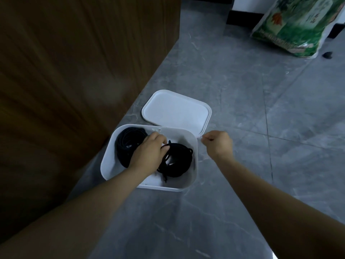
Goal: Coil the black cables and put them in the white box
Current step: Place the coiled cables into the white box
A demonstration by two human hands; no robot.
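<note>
On the grey marbled tile floor (233,86), beside a brown wood-grain cabinet panel (74,62): one white box (194,165), rounded corners, open at the top. One white lid (177,109), lying flat on the floor just behind the box, its near edge touching or overlapping the box's far rim.

Contents of box, counted: two black cable coils. First coil (125,144), left half of the box, lying flat, partly covered by the left wrist. Second coil (177,159), right half, looser, with a short end trailing toward the near wall. One small pale clip-like piece (155,130) at the far inner wall; too small to identify.

Hands, two, both bare, forearms reaching in from the lower edge of view. Left hand (149,152): lowered into the box between the two coils, back of hand upward, fingers curled down onto the upper left edge of the second coil and apparently gripping its strands; fingertips hidden. Right hand (218,143): above the floor just outside the box's right far corner, fingers closed into a loose fist, thumb and forefinger pinched at the tip close to the box rim; whether anything sits in that pinch cannot be told.

Elsewhere: one green printed sack (298,25), upright, far right. One small dark object (327,55) on the floor beside the sack, unidentifiable.
</note>
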